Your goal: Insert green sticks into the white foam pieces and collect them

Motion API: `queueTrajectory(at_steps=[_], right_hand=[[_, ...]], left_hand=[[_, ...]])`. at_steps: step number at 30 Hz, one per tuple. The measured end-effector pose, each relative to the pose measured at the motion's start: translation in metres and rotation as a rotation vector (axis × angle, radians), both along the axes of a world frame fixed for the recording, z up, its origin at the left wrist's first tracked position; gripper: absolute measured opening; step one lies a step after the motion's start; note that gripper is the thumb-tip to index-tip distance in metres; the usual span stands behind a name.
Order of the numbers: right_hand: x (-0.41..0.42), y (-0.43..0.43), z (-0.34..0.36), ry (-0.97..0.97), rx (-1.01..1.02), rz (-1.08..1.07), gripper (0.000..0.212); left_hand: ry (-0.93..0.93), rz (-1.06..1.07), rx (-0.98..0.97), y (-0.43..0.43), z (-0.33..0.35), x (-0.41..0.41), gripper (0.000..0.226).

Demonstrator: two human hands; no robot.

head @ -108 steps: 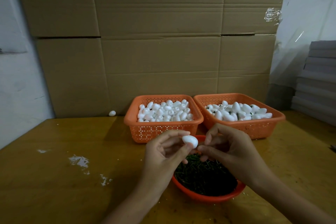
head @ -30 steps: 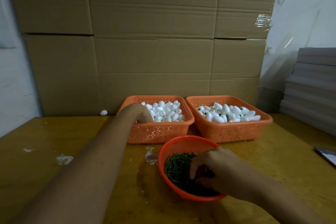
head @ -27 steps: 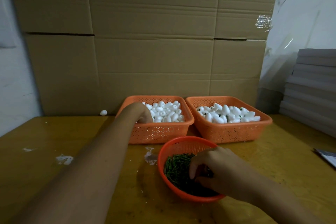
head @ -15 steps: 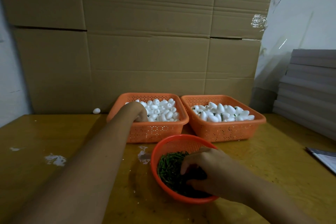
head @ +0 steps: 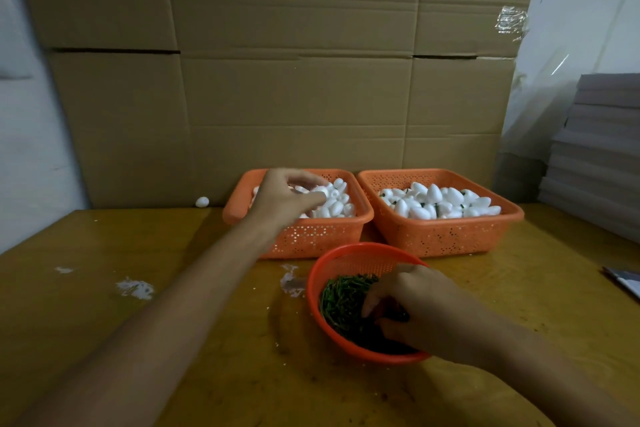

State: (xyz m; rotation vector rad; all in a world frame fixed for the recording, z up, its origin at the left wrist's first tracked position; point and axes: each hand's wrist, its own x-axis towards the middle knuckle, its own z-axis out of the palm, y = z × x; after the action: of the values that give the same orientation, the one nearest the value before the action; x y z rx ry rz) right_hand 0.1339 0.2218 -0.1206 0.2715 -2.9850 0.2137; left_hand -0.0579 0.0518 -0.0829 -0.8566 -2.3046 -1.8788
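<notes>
My left hand (head: 287,196) hovers over the left orange basket (head: 298,236) of white foam pieces (head: 337,206). Its curled fingers and thumb pinch a white foam piece, though the motion blurs it. My right hand (head: 412,308) reaches into the round orange basket (head: 346,253) near me, and its curled fingertips pinch into the heap of green sticks (head: 341,302). Foam pieces in the right orange basket (head: 446,236) show bits of green between them.
A stray foam piece (head: 202,201) lies by the cardboard boxes (head: 294,97) that wall off the back of the yellow table (head: 104,322). Grey sheets (head: 599,149) are stacked at the right. White crumbs (head: 135,288) mark the table's left side, and a paper (head: 627,282) lies at its right edge.
My left hand has risen out of the left basket with its fingers drawn together. My right hand stays in the green sticks, and the camera has shifted slightly.
</notes>
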Motion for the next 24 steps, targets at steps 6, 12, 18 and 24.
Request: queueTrajectory(at_steps=[6,12,18,24], right_hand=[[-0.003,0.0,-0.001,0.134,-0.045,-0.016,0.029],[-0.004,-0.003,-0.005,0.21,-0.146,-0.021,0.023],[-0.008,-0.008,-0.01,0.342,-0.431,-0.009,0.01],[-0.011,-0.003,-0.008,0.37,-0.688,-0.011,0.007]], left_hand=[[-0.251,-0.235,0.321,-0.026,-0.042,0.073,0.033],[-0.264,-0.192,0.455,-0.042,-0.063,0.101,0.026],[-0.301,-0.254,0.464,-0.04,-0.069,0.102,0.03],[-0.313,-0.247,0.481,-0.036,-0.072,0.103,0.028]])
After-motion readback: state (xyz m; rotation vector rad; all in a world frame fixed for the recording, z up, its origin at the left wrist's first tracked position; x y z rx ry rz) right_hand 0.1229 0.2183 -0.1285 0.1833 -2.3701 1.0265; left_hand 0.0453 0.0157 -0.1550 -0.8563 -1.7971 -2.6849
